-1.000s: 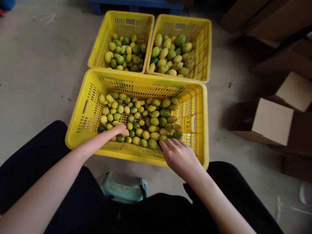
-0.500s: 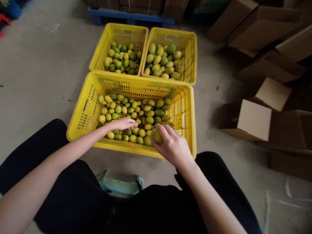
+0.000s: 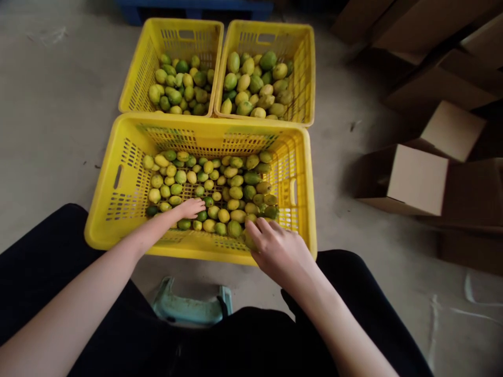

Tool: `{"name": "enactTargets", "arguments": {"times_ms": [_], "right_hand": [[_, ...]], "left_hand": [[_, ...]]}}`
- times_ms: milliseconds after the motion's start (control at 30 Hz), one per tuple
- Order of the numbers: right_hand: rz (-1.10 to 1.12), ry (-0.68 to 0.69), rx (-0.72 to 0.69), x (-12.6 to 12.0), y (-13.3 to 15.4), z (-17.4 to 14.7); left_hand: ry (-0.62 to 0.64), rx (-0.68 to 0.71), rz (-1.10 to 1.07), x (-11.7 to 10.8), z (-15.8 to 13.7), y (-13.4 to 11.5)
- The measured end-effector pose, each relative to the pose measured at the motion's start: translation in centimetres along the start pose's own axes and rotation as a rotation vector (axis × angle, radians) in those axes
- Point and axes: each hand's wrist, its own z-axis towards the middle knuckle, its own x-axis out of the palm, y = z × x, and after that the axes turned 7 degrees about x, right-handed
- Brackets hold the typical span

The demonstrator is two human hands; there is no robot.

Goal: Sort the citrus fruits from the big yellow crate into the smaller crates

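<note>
A large yellow crate stands in front of me with many yellow and green lemons spread over its slatted bottom. My left hand reaches in over the near middle, its fingers stretched out beside a dark green lemon; whether it touches that fruit is hard to tell. At the near right corner, my right hand has its fingers around a yellow-green lemon, low by the other fruit. That hand partly hides the lemon.
Two more yellow crates with lemons stand against the far side. Behind them is a blue pallet. Cardboard boxes lie on the right. A pale green stool shows between my knees.
My right hand has lowered the lemon toward the near right of the crate. My left hand has drawn back leftward, its fingers now laid out flatter. The view has tipped down slightly.
</note>
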Motion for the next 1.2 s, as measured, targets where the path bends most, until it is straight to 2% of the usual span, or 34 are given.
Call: {"name": "enactTargets", "arguments": {"times_ms": [67, 200, 300, 367, 467, 567, 633, 700, 800, 833, 900, 1033, 1200], "right_hand": [[0.007, -0.002, 0.011, 0.2, -0.3, -0.2], [0.018, 0.017, 0.015, 0.3, -0.6, -0.5], [0.020, 0.096, 0.019, 0.0, -0.5, -0.3], [0.017, 0.156, 0.034, -0.5, -0.4, 0.0], [0.014, 0.191, 0.067, -1.5, -0.1, 0.7], [0.040, 0.159, 0.090, -2.5, 0.4, 1.6], [0.097, 0.110, 0.103, -3.0, 0.8, 2.2], [0.191, 0.038, 0.135, -3.5, 1.1, 2.7], [0.412, -0.113, 0.181, -3.9, 1.8, 3.1], [0.512, -0.170, 0.187, -4.1, 2.2, 3.2], [0.726, -0.265, 0.182, -4.3, 3.1, 3.3], [1.075, -0.325, 0.132, -4.5, 5.4, 3.5], [1.253, -0.412, 0.073, -3.9, 7.0, 3.4]], "left_hand": [[0.003, 0.017, -0.008, 1.1, 0.7, -0.6], [-0.042, -0.050, -0.012, 2.6, 1.8, -2.0], [-0.079, -0.089, -0.039, 2.1, 1.8, -2.4], [-0.123, -0.112, -0.067, 0.9, 1.1, -2.3], [-0.227, -0.166, -0.086, -2.6, -0.9, -2.6], [-0.414, -0.257, -0.168, -8.2, -3.9, -3.7], [-0.613, -0.323, -0.387, -12.5, -6.4, -5.2], [-0.787, -0.302, -0.729, -16.1, -9.4, -7.3], [-0.871, -0.072, -1.231, -18.8, -13.8, -10.9], [-0.879, 0.007, -1.346, -18.9, -15.1, -11.9], [-0.927, 0.093, -1.447, -18.2, -17.0, -13.6], [-1.104, 0.196, -1.345, -15.3, -18.0, -14.6], [-1.223, 0.313, -1.171, -13.1, -17.1, -14.5]]}}
